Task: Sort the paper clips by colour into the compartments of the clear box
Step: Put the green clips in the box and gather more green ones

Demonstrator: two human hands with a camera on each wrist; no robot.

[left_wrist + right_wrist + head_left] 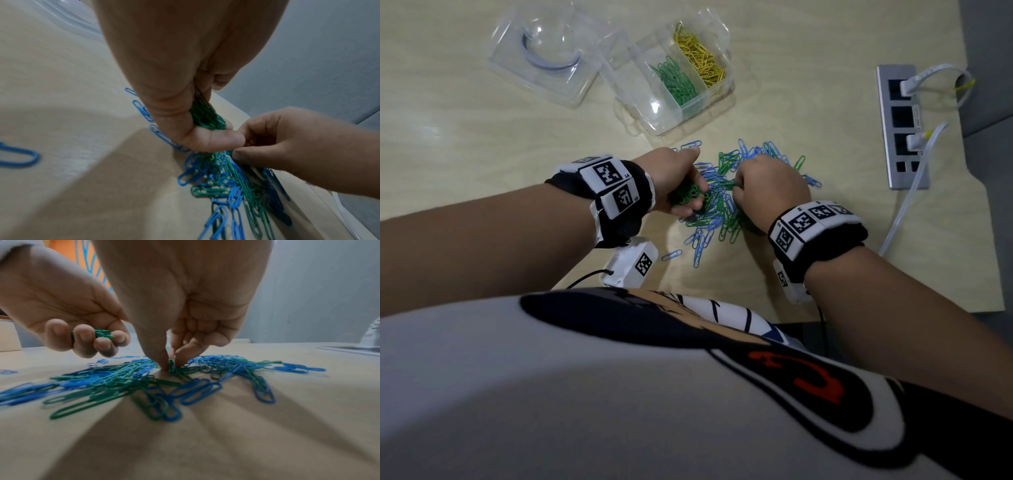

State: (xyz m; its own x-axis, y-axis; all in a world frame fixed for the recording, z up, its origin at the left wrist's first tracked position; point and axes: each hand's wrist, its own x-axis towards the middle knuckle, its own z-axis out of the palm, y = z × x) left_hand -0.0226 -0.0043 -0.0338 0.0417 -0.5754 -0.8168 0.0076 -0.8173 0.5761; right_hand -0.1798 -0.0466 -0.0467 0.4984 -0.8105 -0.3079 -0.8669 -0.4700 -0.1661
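Note:
A mixed pile of blue and green paper clips (726, 198) lies on the pale wooden table (482, 144). My left hand (681, 181) curls round a bunch of green clips (205, 116), held at the pile's left side. My right hand (767, 185) reaches down into the pile, and its thumb and forefinger pinch a green clip (171, 364) on the table. The clear box (671, 75) stands beyond the pile: green clips (678, 82) fill one compartment, yellow clips (700, 56) the one to its right, and the near-left compartment holds none.
The box's clear lid (544, 54) lies open to its left. A grey socket strip (902, 126) with white plugs and cables (907, 209) sits at the table's right edge. Stray blue clips (671, 255) lie near me.

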